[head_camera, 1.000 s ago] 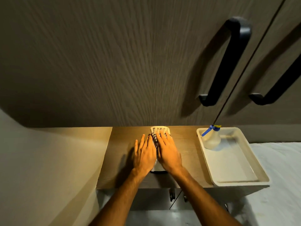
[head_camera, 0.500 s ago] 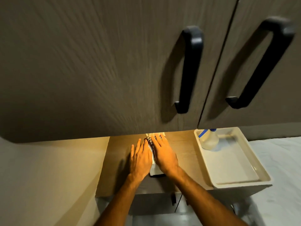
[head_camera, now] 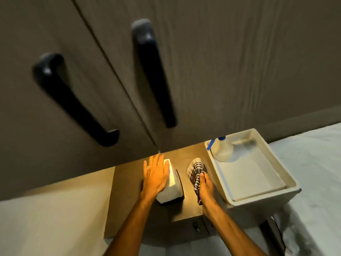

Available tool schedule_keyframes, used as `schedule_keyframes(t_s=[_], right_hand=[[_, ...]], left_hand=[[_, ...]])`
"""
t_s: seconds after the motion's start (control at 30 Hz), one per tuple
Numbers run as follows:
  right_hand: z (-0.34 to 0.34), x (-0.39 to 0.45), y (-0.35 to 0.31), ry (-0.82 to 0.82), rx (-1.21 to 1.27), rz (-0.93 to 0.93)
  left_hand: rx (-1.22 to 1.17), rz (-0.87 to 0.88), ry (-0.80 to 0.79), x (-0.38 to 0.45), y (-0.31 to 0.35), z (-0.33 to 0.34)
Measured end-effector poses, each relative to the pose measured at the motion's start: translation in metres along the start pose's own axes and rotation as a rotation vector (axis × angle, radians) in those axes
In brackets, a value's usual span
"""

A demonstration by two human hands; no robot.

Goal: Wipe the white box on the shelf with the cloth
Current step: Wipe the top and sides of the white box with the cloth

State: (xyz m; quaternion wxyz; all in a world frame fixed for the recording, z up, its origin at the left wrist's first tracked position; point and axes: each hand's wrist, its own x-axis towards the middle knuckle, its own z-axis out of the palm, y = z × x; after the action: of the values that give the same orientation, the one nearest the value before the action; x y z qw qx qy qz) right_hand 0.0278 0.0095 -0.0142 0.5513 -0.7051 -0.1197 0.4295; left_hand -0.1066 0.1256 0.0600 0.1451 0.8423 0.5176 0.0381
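Observation:
A small white box (head_camera: pixel 172 189) stands on the wooden shelf (head_camera: pixel 127 182), lit by a warm light from under the cabinet. My left hand (head_camera: pixel 156 175) lies flat on the box's left side and top, fingers spread. A checked dark-and-white cloth (head_camera: pixel 195 171) rests on the shelf just right of the box, apart from it. My right hand (head_camera: pixel 206 187) grips the cloth's near end.
A white tray (head_camera: pixel 287 183) stands at the shelf's right end with a spray bottle (head_camera: pixel 221 150) in its far left corner. Dark cabinet doors with black handles (head_camera: pixel 153 71) hang close above. A pale wall is at left, and white bedding (head_camera: pixel 313 163) at right.
Both hands lay together on the cloth over the box. Now my right hand has pulled the cloth off to the right, and my left hand stays on the box. The view has swung right.

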Motion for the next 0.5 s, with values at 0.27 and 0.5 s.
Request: schedule_keyframes(t_s=[0.27, 0.5], right_hand=[[0.040, -0.025, 0.015, -0.188, 0.027, 0.026], [0.061, 0.002, -0.025, -0.323, -0.084, -0.205]], left_hand=[[0.206, 0.170, 0.085, -0.009, -0.003, 0.021], [0.058, 0.103, 0.081, -0.006, -0.018, 0.033]])
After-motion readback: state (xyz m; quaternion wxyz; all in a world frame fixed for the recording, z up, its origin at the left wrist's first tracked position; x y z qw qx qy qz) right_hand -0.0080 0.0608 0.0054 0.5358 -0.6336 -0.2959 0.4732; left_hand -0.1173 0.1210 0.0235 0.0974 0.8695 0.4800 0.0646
